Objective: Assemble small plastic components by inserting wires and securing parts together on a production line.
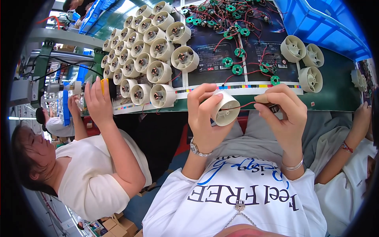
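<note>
Near the table's front edge, my left hand (200, 120) is closed around a cream plastic fan housing (226, 115), its open end tilted toward me. My right hand (287, 114), a little to the right, pinches a small dark motor (273, 107), partly hidden by the fingers. A thin red wire (248, 104) runs from the right fingertips to the mouth of the housing. Where its far end goes inside I cannot tell. Beyond my hands lie several green round circuit boards (237, 70) with red wires and small motors.
Rows of housings with motors fitted (161, 73) stand at the left. Housings showing no motor (310, 79) sit at the right, below a blue crate (319, 27). A co-worker's hand (98, 100) is raised beside a machine (51, 87) on the left; another person's arm (335, 154) is at the right.
</note>
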Tool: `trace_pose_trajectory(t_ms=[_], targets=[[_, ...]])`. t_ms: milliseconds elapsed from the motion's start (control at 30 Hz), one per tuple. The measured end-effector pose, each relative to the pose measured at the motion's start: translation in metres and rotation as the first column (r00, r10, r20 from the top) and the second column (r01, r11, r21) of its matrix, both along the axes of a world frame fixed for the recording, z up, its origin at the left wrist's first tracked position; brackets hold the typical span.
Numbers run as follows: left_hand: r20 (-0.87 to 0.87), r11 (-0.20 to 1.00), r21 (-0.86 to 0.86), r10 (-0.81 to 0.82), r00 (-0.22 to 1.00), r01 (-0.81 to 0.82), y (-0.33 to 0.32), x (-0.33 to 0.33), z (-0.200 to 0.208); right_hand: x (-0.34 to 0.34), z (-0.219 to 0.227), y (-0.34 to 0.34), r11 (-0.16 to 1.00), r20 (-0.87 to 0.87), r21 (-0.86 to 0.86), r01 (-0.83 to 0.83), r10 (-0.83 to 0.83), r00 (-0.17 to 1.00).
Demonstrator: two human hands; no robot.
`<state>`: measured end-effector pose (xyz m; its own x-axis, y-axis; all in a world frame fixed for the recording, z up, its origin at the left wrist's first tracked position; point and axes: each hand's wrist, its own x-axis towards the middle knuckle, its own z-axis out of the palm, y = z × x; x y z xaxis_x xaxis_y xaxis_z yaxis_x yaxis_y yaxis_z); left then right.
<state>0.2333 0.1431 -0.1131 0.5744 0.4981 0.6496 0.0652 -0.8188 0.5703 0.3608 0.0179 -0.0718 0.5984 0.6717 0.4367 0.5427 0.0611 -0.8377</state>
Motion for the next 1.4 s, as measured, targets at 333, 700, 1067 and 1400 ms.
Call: trace_pose_trajectory(t_ms=[333,700,1067,1400], targets=[[0.008,0.994,-0.071,-0.083,0.996,0.084,-0.002,-0.003,-0.007,-0.018,0.002,0.0,0.99,-0.055,0.047,-0.134,0.136,0.989],[0.02,0.995,-0.046,-0.091,0.996,0.092,-0.006,-0.01,-0.001,-0.02,-0.005,0.002,0.964,-0.057,0.127,-0.235,0.243,0.968],[0.106,0.954,-0.25,-0.141,0.984,0.164,-0.001,-0.018,0.003,-0.017,-0.009,-0.006,0.964,-0.136,0.15,-0.219,0.239,0.961],[0.026,0.955,-0.231,-0.186,0.982,0.187,-0.001,-0.022,0.007,-0.019,-0.018,-0.004,0.977,-0.184,0.185,-0.106,0.14,0.973]])
